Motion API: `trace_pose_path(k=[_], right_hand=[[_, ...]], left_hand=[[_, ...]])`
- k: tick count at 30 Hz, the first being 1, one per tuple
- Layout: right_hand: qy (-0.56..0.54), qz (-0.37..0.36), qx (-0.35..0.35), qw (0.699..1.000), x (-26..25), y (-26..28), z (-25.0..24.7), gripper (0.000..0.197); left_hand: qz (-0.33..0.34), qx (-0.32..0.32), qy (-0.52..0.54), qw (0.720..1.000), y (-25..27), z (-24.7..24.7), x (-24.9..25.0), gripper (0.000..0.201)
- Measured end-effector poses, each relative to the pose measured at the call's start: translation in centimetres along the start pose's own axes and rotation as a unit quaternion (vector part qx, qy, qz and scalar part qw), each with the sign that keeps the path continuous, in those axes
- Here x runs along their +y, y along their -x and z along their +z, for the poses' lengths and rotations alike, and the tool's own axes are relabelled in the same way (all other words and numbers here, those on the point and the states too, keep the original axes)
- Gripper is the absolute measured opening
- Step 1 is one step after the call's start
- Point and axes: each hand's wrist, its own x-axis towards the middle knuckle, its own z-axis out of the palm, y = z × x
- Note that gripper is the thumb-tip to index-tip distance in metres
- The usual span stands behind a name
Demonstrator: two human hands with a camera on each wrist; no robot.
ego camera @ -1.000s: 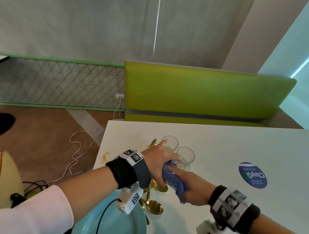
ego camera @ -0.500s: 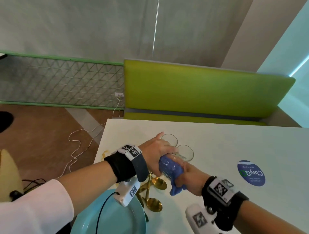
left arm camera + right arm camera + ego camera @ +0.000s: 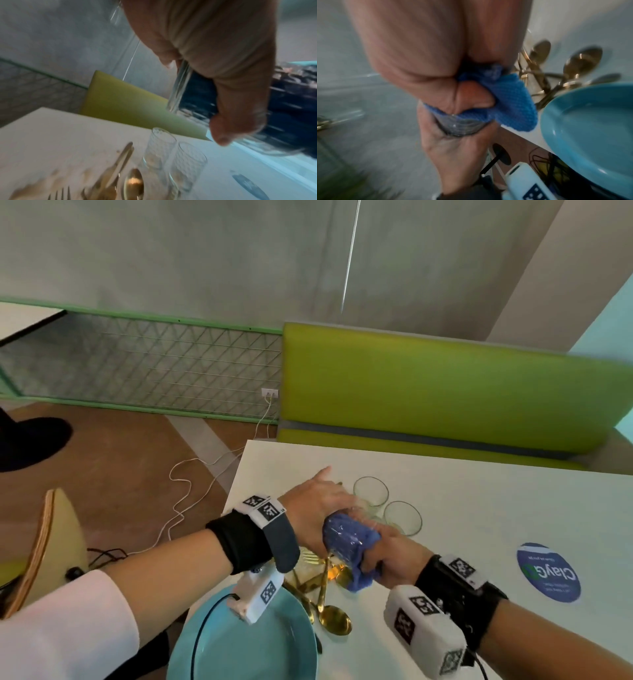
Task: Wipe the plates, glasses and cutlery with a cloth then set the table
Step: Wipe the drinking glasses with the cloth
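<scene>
My left hand (image 3: 318,508) grips a clear glass (image 3: 342,537) held on its side above the white table (image 3: 479,508). My right hand (image 3: 387,556) holds a blue cloth (image 3: 356,577) stuffed into the glass's mouth; the cloth (image 3: 510,100) bulges out round my fingers and the glass (image 3: 462,127) sits in the left palm. Two more clear glasses (image 3: 371,491) (image 3: 402,517) stand upright just behind the hands. Gold spoons and forks (image 3: 329,611) lie in a heap under the hands. A turquoise plate (image 3: 246,645) sits at the table's near left corner.
A round blue sticker (image 3: 548,571) is on the table to the right. A green bench (image 3: 445,392) runs behind the table's far edge. White cables (image 3: 185,491) trail across the brown floor on the left, beside a wooden chair (image 3: 41,546).
My right hand has twisted with the cloth inside the glass, its wrist rolling over and drawing nearer. The left hand has kept its grip, and both hands shifted slightly.
</scene>
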Motion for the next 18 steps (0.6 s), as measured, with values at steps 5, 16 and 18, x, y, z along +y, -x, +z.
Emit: trace_pose_path(k=[5, 16, 18], right_hand=[[0.470, -0.115, -0.058, 0.873, -0.3, -1.0, 0.6, 0.066], [0.013, -0.021, -0.076, 0.997, -1.0, -2.3, 2.0, 0.047], [-0.016, -0.026, -0.079, 0.996, -1.2, -2.1, 2.3, 0.045]], left_hand=[[-0.063, -0.080, 0.075, 0.992, 1.3, -1.4, -0.6, 0.079], [-0.082, 0.009, 0.034, 0.996, 3.3, -0.3, -1.7, 0.077], [-0.079, -0.007, 0.010, 0.997, 3.1, -0.5, -1.9, 0.080]])
